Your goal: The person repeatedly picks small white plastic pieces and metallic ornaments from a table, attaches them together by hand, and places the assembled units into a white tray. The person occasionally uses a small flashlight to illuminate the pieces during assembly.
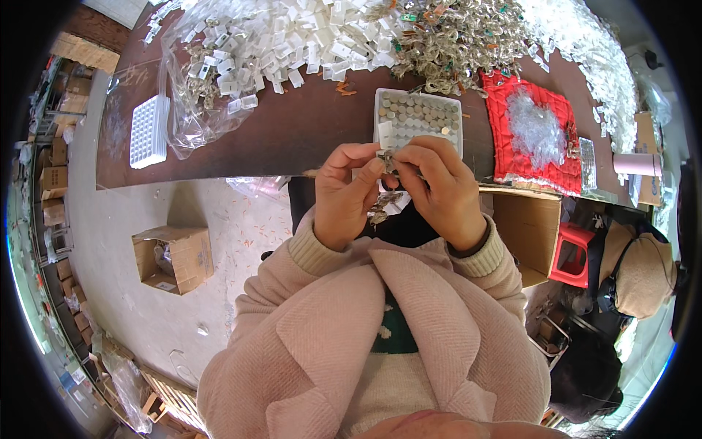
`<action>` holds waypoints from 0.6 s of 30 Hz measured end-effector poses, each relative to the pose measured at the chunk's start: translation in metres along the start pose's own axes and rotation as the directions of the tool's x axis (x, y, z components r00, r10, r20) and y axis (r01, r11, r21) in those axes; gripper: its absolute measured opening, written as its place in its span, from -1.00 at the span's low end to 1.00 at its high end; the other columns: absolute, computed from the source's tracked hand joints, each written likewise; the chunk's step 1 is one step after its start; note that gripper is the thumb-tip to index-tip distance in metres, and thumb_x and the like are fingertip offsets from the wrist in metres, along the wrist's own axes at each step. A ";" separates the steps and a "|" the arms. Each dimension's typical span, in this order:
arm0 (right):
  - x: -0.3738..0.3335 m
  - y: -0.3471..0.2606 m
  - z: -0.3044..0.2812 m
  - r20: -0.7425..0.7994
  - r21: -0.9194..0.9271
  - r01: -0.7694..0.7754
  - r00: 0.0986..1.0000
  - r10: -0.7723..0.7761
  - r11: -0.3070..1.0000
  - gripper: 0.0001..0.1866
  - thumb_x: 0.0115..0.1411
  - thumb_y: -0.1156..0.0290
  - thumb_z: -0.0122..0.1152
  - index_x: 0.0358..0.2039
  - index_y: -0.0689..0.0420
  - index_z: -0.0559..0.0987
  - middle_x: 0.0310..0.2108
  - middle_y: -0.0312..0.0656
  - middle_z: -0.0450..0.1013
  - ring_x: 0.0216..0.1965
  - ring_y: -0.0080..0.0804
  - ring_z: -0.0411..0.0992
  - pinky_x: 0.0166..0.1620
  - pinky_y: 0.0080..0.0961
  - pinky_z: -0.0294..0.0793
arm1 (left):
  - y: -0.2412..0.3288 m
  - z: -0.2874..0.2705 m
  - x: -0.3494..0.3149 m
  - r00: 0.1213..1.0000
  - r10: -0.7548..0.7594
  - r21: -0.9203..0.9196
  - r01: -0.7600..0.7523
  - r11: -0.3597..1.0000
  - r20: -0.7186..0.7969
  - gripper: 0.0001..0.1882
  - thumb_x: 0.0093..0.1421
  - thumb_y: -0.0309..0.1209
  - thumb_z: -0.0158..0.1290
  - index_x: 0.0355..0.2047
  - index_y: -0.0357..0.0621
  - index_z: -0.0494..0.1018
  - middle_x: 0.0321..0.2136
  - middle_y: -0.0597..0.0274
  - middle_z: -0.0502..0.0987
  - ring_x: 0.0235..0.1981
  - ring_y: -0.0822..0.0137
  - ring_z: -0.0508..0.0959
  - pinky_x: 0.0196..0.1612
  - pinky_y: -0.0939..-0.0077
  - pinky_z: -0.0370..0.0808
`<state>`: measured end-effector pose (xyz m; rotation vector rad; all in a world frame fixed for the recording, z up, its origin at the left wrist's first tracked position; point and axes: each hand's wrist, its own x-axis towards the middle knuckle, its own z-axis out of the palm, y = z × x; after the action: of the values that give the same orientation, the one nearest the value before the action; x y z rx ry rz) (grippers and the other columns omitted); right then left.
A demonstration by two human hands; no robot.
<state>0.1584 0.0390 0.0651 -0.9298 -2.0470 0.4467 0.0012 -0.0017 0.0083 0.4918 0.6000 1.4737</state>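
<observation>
My left hand (347,192) and my right hand (442,186) meet at the table's front edge. Thumbs and fingers of both pinch a small metallic-looking part (387,156), mostly covered by the fingertips. Below it, between the hands, show more small brownish, shiny pieces (380,210); whether they hang from the held part I cannot tell. Just beyond my fingers lies a white tray (377,110) with rows of round, coin-like discs (420,110). A small white plastic piece (385,134) rests at its left side.
Heaps of white plastic pieces (322,36) and tangled metallic parts (461,36) cover the far table. On the right is a red cloth (504,157) bearing clear plastic bits (537,128). Stacked white trays (148,133) stand left. Cardboard boxes (191,256) and a red stool (572,254) are lower.
</observation>
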 end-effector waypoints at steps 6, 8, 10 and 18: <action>0.001 0.000 -0.001 0.027 0.019 -0.024 0.999 0.024 1.000 -0.79 0.06 0.66 0.37 -0.26 0.20 0.63 -0.26 -0.14 0.51 -0.32 -0.24 0.55 -0.29 -0.45 0.56 | -0.002 0.002 0.001 0.999 0.025 0.039 -0.023 0.999 -0.037 -0.80 0.35 -0.56 0.06 -0.03 -0.25 0.46 -0.32 0.11 0.60 -0.59 0.62 0.45 -0.67 0.80 0.17; 0.001 0.001 -0.001 0.045 -0.053 0.046 0.998 -0.044 0.998 -0.78 0.06 0.66 0.37 -0.24 0.20 0.63 -0.26 -0.15 0.50 -0.33 -0.23 0.54 -0.29 -0.44 0.56 | -0.003 0.003 0.001 0.998 0.033 0.073 -0.029 0.997 -0.053 -0.80 0.34 -0.56 0.06 -0.03 -0.25 0.46 -0.35 0.12 0.60 -0.64 0.65 0.38 -0.67 0.81 0.16; 0.002 0.003 0.000 0.058 -0.099 0.098 0.994 -0.093 0.990 -0.77 0.06 0.65 0.37 -0.24 0.19 0.63 -0.27 -0.15 0.49 -0.34 -0.22 0.54 -0.30 -0.43 0.56 | -0.003 0.003 0.000 0.997 0.042 0.124 -0.034 0.992 -0.059 -0.80 0.34 -0.56 0.06 -0.04 -0.24 0.47 -0.37 0.14 0.60 -0.66 0.67 0.33 -0.67 0.81 0.15; 0.001 0.009 0.002 -0.004 -0.082 0.078 0.997 -0.078 0.994 -0.74 0.02 0.58 0.37 -0.23 0.16 0.58 -0.26 -0.14 0.47 -0.34 -0.19 0.54 -0.29 -0.35 0.57 | 0.001 0.004 0.002 0.996 -0.020 0.094 0.029 0.995 -0.090 -0.81 0.35 -0.55 0.06 -0.04 -0.25 0.47 -0.37 0.11 0.61 -0.67 0.68 0.31 -0.68 0.80 0.13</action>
<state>0.1605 0.0463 0.0588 -0.8948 -2.1001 0.3191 0.0026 0.0007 0.0117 0.4932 0.7474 1.4544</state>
